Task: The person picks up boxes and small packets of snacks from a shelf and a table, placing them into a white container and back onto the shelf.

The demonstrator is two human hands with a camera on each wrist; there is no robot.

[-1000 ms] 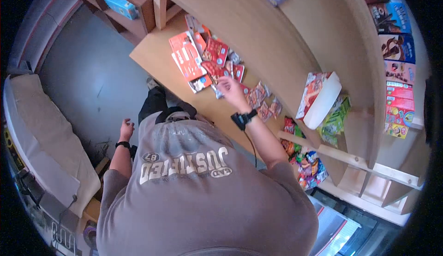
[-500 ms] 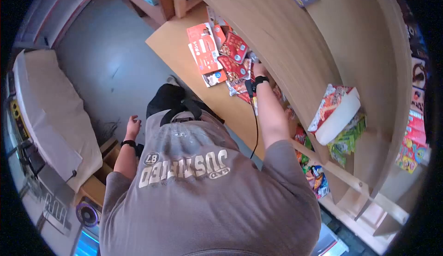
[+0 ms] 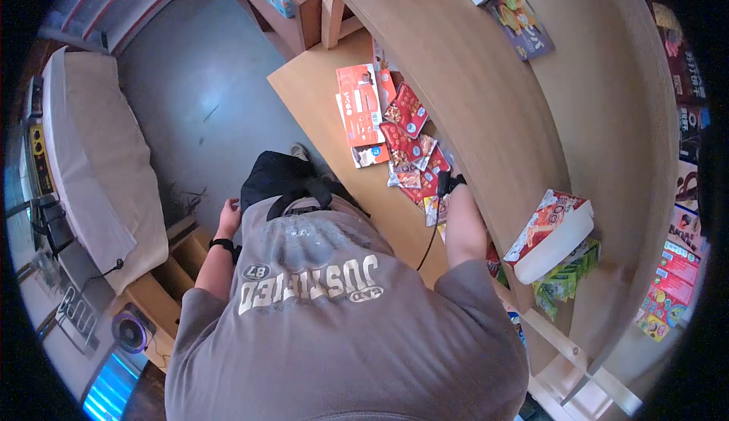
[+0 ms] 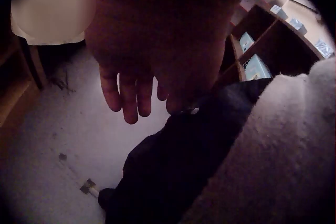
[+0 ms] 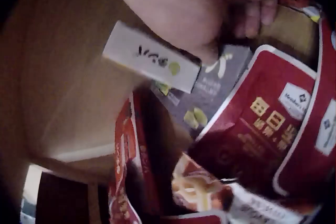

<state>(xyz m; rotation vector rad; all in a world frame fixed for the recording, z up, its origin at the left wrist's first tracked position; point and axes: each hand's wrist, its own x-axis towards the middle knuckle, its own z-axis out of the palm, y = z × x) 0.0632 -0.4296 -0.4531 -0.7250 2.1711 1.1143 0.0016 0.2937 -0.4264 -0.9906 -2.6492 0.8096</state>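
Under the edge of the wooden shelf [image 3: 471, 79], my right hand [image 5: 184, 11] grips one end of a grey snack box with a white side [image 5: 215, 85]. Its thumb lies on the box's edge and its other fingers curl beyond it. In the head view the shelf hides most of this hand. Red snack packets [image 5: 257, 124] lean right beside the box, and more red packets [image 3: 406, 110] lie heaped on the lower board. My left hand [image 4: 142, 71] hangs at my side over the floor, fingers loosely bent, holding nothing.
Orange-and-white boxes [image 3: 358, 106] lie left of the packets on the lower board [image 3: 304, 79]. An opened red-and-white carton [image 3: 547, 231] and green packets [image 3: 566, 277] sit on the upper shelf. A cloth-covered surface [image 3: 106, 155] stands across the floor.
My right hand has moved from above the packets in under the shelf edge, to the grey box. The head view has shifted. My left hand still hangs at my side.
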